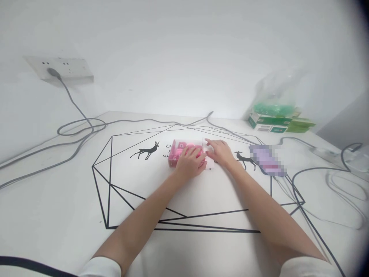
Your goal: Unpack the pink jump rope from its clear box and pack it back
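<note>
A small clear-and-pink box [172,157] with pink items inside lies on its side on the white tabletop. Across its top rests my left hand [188,163], fingers bent over it and the thumb near its right end, holding it in place. The pink contents are partly hidden under the fingers, so I cannot tell their kind. At the right end of the box a pale flap [210,164] sticks out. My right hand [221,152] is beside this flap, its index finger and thumb apart, the fingertips at or touching the flap.
A phone [266,159], blurred out, lies right of my right hand. Green-and-white boxes [271,121] with a plastic bag stand at the back right. Grey cables [77,154] run along the left and back, and more cables loop at right. A wall socket [66,69] holds a plug.
</note>
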The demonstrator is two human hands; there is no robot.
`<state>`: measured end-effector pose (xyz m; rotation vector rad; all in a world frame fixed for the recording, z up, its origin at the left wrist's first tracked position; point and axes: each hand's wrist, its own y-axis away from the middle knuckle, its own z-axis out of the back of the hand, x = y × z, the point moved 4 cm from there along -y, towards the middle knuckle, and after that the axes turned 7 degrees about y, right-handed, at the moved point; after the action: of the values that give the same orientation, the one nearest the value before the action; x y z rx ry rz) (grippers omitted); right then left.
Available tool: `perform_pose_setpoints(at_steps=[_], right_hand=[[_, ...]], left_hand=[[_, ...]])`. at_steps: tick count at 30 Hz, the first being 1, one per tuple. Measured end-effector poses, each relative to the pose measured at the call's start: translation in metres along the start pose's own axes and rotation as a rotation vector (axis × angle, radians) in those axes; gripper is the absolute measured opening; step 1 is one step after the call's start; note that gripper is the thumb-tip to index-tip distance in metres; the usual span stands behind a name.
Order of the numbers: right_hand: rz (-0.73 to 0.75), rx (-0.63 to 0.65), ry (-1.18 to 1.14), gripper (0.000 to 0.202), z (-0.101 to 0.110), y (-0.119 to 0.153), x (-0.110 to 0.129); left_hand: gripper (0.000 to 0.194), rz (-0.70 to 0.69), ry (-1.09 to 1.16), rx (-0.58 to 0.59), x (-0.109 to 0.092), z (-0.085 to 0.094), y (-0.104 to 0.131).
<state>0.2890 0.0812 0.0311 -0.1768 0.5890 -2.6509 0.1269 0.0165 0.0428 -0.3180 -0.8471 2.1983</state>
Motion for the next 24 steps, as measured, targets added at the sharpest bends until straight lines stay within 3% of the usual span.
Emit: perform_pose_setpoints(at_steps=[8, 24], right_hand=[[0.06, 0.037, 0.051, 0.048, -0.006, 0.014, 0.016], [0.14, 0.135, -0.361, 0.056, -0.007, 0.021, 0.001]], left_hand=[[0.024, -0.007, 0.003, -0.007, 0.0, -0.001, 0.0], [0.022, 0.025, 0.033, -0.011, -0.001, 0.001, -0.002]])
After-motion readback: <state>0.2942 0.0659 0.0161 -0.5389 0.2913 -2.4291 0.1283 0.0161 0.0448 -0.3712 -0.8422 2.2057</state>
